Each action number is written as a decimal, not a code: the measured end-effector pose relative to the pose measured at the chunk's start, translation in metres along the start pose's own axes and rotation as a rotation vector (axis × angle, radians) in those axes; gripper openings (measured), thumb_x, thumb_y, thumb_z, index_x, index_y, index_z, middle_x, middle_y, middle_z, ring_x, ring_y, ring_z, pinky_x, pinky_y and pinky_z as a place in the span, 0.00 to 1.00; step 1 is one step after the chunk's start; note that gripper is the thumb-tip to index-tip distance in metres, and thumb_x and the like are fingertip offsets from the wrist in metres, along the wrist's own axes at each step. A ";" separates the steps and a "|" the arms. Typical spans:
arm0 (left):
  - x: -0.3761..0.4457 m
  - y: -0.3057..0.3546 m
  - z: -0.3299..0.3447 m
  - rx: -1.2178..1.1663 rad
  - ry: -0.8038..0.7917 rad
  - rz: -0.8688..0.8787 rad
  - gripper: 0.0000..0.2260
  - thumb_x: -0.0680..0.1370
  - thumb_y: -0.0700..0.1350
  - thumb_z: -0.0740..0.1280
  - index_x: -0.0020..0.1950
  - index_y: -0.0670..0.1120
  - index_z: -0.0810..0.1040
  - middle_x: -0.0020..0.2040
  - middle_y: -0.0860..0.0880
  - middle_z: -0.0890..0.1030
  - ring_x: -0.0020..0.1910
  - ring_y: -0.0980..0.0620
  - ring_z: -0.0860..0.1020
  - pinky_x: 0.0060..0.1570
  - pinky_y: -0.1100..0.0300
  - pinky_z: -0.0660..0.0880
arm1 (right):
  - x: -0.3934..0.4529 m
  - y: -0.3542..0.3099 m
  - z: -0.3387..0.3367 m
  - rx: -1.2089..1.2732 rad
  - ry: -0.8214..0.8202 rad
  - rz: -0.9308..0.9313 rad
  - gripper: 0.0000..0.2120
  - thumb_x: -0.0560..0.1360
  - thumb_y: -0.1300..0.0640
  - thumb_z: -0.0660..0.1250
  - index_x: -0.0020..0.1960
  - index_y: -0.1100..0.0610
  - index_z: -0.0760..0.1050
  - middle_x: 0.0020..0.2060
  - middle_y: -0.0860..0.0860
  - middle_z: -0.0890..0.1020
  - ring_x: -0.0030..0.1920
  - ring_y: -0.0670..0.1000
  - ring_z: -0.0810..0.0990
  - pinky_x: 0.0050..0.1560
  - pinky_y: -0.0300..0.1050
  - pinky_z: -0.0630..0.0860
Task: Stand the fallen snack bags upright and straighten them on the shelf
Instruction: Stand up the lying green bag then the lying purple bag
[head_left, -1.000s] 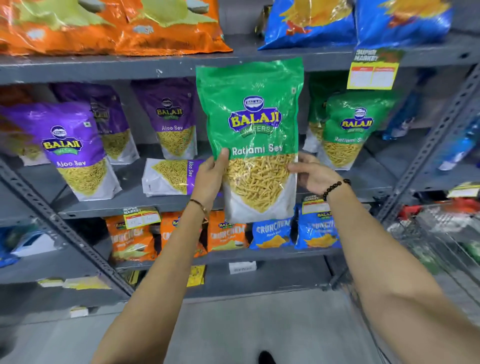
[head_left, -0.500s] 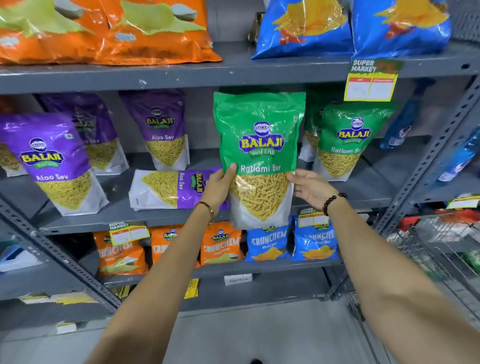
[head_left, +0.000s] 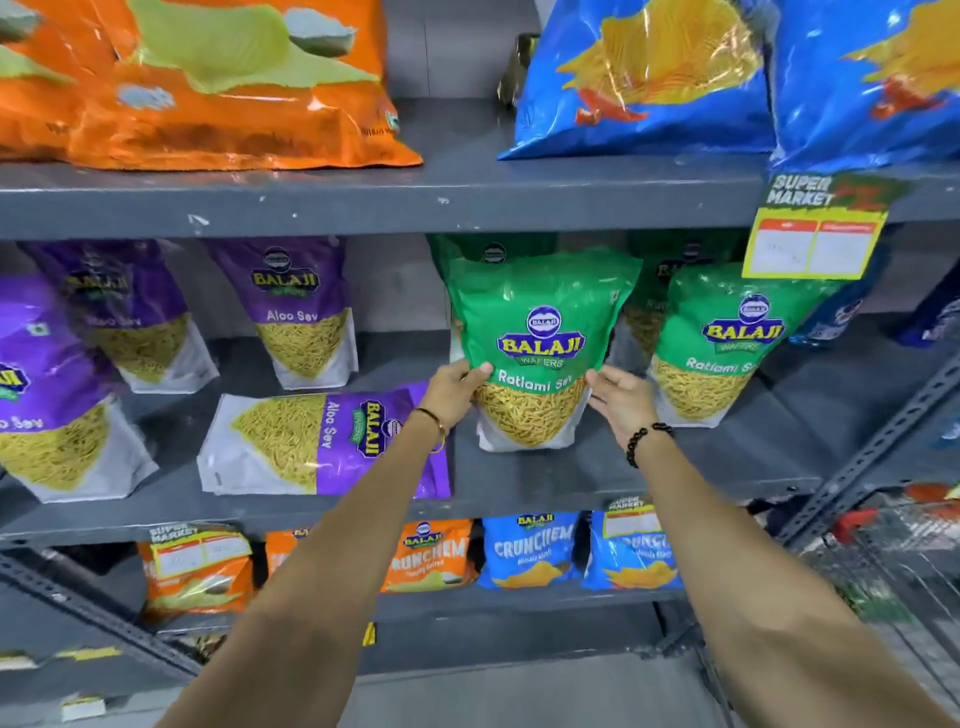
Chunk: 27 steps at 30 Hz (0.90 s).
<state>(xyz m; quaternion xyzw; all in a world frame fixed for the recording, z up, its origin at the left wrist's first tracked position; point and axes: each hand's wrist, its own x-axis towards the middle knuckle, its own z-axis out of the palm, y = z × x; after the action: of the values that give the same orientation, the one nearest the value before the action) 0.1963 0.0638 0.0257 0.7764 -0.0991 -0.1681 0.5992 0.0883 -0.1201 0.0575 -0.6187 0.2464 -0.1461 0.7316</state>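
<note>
A green Ratlami Sev bag (head_left: 540, 332) stands upright on the grey middle shelf (head_left: 597, 467), its base on the shelf board. My left hand (head_left: 452, 392) grips its left edge and my right hand (head_left: 621, 400) touches its right edge with fingers spread. Behind it another green bag (head_left: 493, 249) shows at the top. A second green Ratlami Sev bag (head_left: 727, 343) stands upright to its right. A purple Aloo Sev bag (head_left: 322, 441) lies flat on its side at the shelf front, left of my left arm.
Upright purple Aloo Sev bags (head_left: 298, 306) fill the shelf's left part. Orange bags (head_left: 208, 88) and blue bags (head_left: 649, 78) lie on the top shelf. A price tag (head_left: 815, 234) hangs from its edge. Small Crunchem bags (head_left: 530, 551) stand below. A wire cart (head_left: 893, 571) is at the right.
Both hands carried the green Ratlami Sev bag from in front of the shelf back and down onto the middle shelf, where it now stands. The lying purple bag has not moved.
</note>
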 end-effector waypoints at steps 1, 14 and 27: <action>-0.007 0.002 0.002 -0.005 -0.003 0.001 0.16 0.71 0.55 0.67 0.32 0.48 0.66 0.32 0.48 0.66 0.34 0.50 0.64 0.36 0.58 0.63 | 0.001 0.004 -0.001 0.001 0.004 0.008 0.20 0.77 0.67 0.59 0.68 0.72 0.63 0.67 0.63 0.70 0.66 0.58 0.70 0.68 0.51 0.65; -0.032 -0.013 -0.073 0.224 0.012 0.099 0.19 0.76 0.41 0.66 0.66 0.38 0.72 0.65 0.40 0.76 0.60 0.48 0.75 0.61 0.60 0.70 | -0.020 0.035 0.021 0.055 0.337 0.160 0.19 0.75 0.53 0.66 0.63 0.61 0.72 0.65 0.56 0.74 0.66 0.56 0.71 0.64 0.53 0.70; -0.037 -0.049 -0.266 0.926 -0.065 -0.066 0.21 0.80 0.52 0.55 0.66 0.39 0.70 0.66 0.35 0.73 0.64 0.36 0.72 0.64 0.48 0.69 | -0.132 0.085 0.186 0.078 0.363 0.369 0.24 0.77 0.49 0.58 0.68 0.63 0.66 0.68 0.63 0.71 0.64 0.61 0.74 0.64 0.56 0.72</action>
<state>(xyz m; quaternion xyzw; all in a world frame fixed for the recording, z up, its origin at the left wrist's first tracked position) 0.2609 0.3286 0.0438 0.9593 -0.1577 -0.1496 0.1801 0.0707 0.1197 0.0195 -0.4984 0.4765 -0.1282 0.7128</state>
